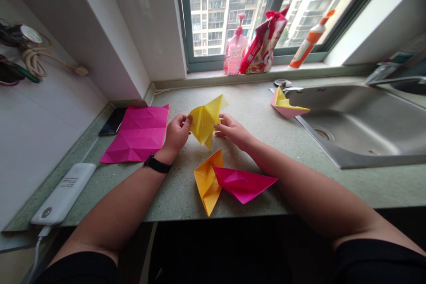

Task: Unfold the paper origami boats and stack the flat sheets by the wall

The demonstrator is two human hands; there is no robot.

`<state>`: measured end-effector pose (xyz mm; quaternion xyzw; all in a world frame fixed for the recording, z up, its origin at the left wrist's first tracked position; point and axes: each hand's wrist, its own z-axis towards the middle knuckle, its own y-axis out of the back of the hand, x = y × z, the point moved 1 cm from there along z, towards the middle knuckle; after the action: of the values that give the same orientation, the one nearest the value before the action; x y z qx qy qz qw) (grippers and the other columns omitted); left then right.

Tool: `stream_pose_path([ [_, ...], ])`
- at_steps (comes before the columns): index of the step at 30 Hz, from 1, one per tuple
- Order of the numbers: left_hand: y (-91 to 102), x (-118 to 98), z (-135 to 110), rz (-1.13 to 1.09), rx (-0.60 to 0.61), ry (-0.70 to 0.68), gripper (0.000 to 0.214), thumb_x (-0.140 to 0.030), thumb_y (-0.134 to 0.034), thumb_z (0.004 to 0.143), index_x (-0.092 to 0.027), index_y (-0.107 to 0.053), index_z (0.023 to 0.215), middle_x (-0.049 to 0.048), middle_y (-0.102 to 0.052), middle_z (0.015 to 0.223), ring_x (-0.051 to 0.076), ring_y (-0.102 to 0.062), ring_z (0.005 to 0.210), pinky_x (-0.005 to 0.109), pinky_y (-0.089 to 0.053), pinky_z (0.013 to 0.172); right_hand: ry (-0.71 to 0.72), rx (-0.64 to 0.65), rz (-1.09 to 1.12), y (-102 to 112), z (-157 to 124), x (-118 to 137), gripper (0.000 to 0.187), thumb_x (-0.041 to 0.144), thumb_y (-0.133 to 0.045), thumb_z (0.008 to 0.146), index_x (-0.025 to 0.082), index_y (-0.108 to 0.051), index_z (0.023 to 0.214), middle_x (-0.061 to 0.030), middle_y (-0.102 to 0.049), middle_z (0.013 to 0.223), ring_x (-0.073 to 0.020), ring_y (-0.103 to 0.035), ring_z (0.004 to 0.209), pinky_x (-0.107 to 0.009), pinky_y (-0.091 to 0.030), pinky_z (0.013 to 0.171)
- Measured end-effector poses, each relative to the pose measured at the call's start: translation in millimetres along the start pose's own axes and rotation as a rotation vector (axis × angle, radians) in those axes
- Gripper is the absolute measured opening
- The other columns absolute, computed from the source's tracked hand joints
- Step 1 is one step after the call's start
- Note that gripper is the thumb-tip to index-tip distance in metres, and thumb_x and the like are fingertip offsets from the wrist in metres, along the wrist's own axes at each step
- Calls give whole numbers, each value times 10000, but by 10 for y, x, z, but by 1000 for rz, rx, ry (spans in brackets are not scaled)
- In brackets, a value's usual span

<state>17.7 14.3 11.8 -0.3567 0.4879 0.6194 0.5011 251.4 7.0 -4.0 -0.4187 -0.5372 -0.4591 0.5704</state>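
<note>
A folded piece of yellow origami paper [203, 120] sits between the two hands, held up just off the speckled green stone counter [173, 199]. The left hand [177, 133] is curled, with thumb and fingers closed on the paper's left side, while the right hand [233, 131] is more open, its slightly curved fingers [222, 128] reaching to the paper's right side with no clear pinch. A black watch [158, 163] circles the left wrist. Counting the paper, there are four lots: the one in hand; one creased magenta sheet [138, 133] lying flat left of the left hand; a folded yellow-and-magenta shape [229, 182] on the counter just below the hands (whether that is one sheet or two overlapping, I cannot tell); and one small pink-and-yellow folded shape [286, 105] at the edge of the steel sink [359, 124], well right of the right hand. A black phone [113, 120] is partly under the magenta sheet's far corner, and one white power bank [63, 193] lies near the counter's left edge. Three items stand on the windowsill: a pink pump bottle [235, 46], a red-and-white bag [262, 42] and an orange-and-white bottle [309, 40].
</note>
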Motion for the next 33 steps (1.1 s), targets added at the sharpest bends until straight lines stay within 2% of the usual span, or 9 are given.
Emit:
stream_pose_path([
  [2,-5,6,6,-55,19,6,526,-749,-675,944,-226,-632,923,36,-735,873,189,-698,773,276,-576,640,-13,-23,27,32,21,-9,319,432,-783,855,256,-750,1118,-63,-833,1108,-258,-782,985,-397,-650,823],
  [5,-15,35,20,-169,76,15,577,-789,-712,902,-222,-650,991,50,-761,912,199,-720,809,300,-599,701,-25,-84,75,98,52,-9,278,445,-794,826,233,-788,1005,-71,-853,1040,-272,-795,922,-401,-656,794],
  [8,-25,61,20,-277,141,23,621,-798,-754,871,-216,-670,1069,73,-791,988,208,-746,844,316,-610,737,-16,-92,82,128,60,-4,302,466,-831,801,232,-804,990,-76,-862,1041,-281,-803,912,-402,-660,787],
  [12,-28,59,1,-340,203,68,640,-818,-736,880,-198,-721,1037,107,-808,1050,252,-779,949,346,-628,780,-12,-51,89,108,42,4,334,473,-871,766,236,-830,997,-68,-869,1047,-283,-803,916,-408,-662,807],
  [18,-29,33,-29,-608,325,245,616,-759,-839,832,-196,-770,1072,112,-834,1093,313,-788,1124,361,-644,902,-29,-14,124,78,24,9,375,468,-922,725,235,-854,1012,-62,-869,1120,-288,-793,1007,-411,-649,911],
  [23,-33,52,-27,-767,365,395,432,-582,-794,967,-196,-786,1161,114,-841,1165,337,-764,1232,395,-623,1028,-22,-2,116,58,21,-3,357,468,-904,757,259,-856,1042,-53,-862,1143,-290,-781,1045,-421,-637,940],
  [26,-29,41,-23,-847,365,449,432,-504,-757,1013,-168,-759,1286,134,-827,1233,333,-743,1283,416,-598,1102,-18,-1,108,58,16,1,347,460,-898,772,269,-856,1058,-45,-857,1172,-284,-774,1076,-425,-626,977],
  [29,-22,15,-20,-887,363,498,490,-487,-732,1034,-143,-720,1383,147,-819,1254,326,-753,1260,447,-598,1116,-20,12,103,58,9,14,345,469,-907,778,274,-859,1057,-46,-857,1173,-276,-773,1064,-424,-625,971],
  [33,-4,7,2,-907,346,533,474,-505,-684,1068,-162,-727,1392,127,-823,1265,302,-772,1210,439,-619,1082,-25,-2,144,57,7,36,389,516,-936,751,274,-865,1046,-52,-860,1154,-273,-773,1030,-412,-636,913],
])
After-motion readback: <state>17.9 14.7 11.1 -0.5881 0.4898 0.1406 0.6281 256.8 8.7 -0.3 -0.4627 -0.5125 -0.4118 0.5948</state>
